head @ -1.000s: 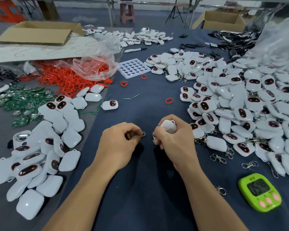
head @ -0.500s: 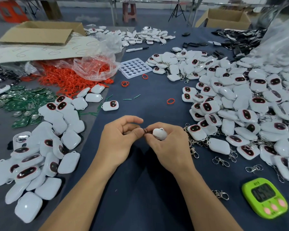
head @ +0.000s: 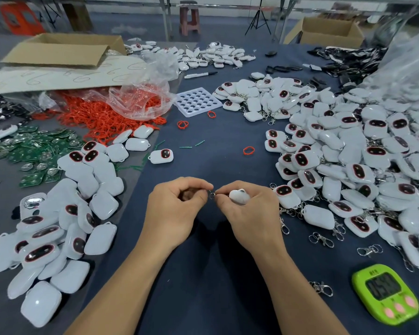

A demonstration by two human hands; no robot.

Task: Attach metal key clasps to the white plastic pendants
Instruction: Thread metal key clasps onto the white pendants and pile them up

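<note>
My right hand (head: 248, 211) grips a white plastic pendant (head: 239, 196) above the dark blue table. My left hand (head: 176, 209) pinches a small metal key clasp ring (head: 212, 195) at its fingertips, right against my right fingertips and the pendant's end. Most of the clasp is hidden inside my fingers. Loose metal clasps (head: 322, 238) lie on the cloth to the right. A pile of white pendants (head: 58, 213) without clasps lies on the left; a large heap of pendants with clasps (head: 348, 165) fills the right.
A green digital timer (head: 386, 293) sits at the front right. Red rubber rings (head: 102, 117) spill from a plastic bag at the left back, beside green circuit boards (head: 29, 153). A white tray (head: 196, 101) and a marker pen (head: 201, 74) lie further back, cardboard boxes (head: 63, 49) behind.
My hands came together from slightly apart; the left fingertips with the clasp ring now meet the right fingertips at the pendant, which turned in my right hand.
</note>
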